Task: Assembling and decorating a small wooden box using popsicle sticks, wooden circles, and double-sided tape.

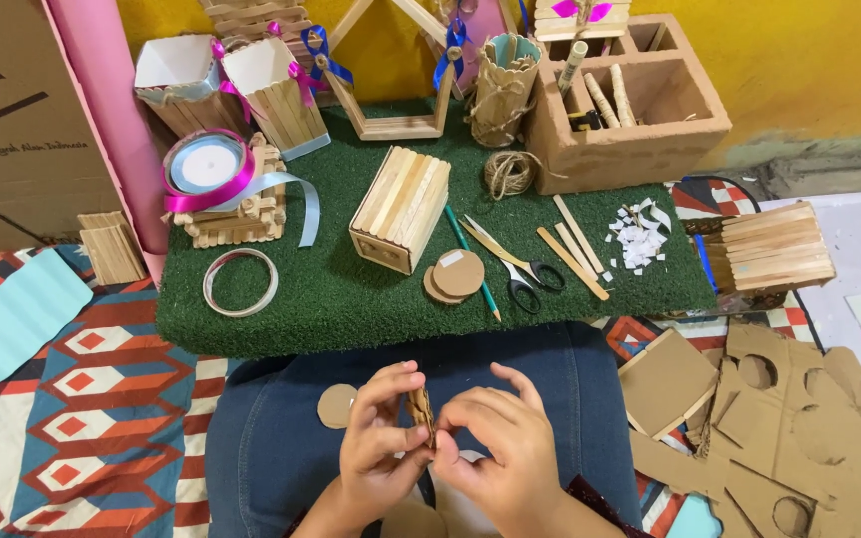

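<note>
My left hand [376, 438] and my right hand [495, 443] meet over my lap in blue jeans [271, 428]. Together they pinch a small cardboard disc wrapped in twine [422, 411], held on edge between the fingertips. A plain cardboard disc [334, 406] lies on my left thigh beside the left hand. Just ahead, on the green turf mat [331, 304], two more cardboard discs [453, 276] are stacked next to a box of wooden sticks [401, 207].
On the mat lie scissors [520, 274], a green pencil [472, 264], loose wooden sticks [575, 251], a twine ball [510, 172], white paper scraps [638, 234], tape rings [240, 281] and ribbon spools [206, 167]. A cardboard organiser [640, 100] stands behind. Cut cardboard sheets [779, 408] lie at right.
</note>
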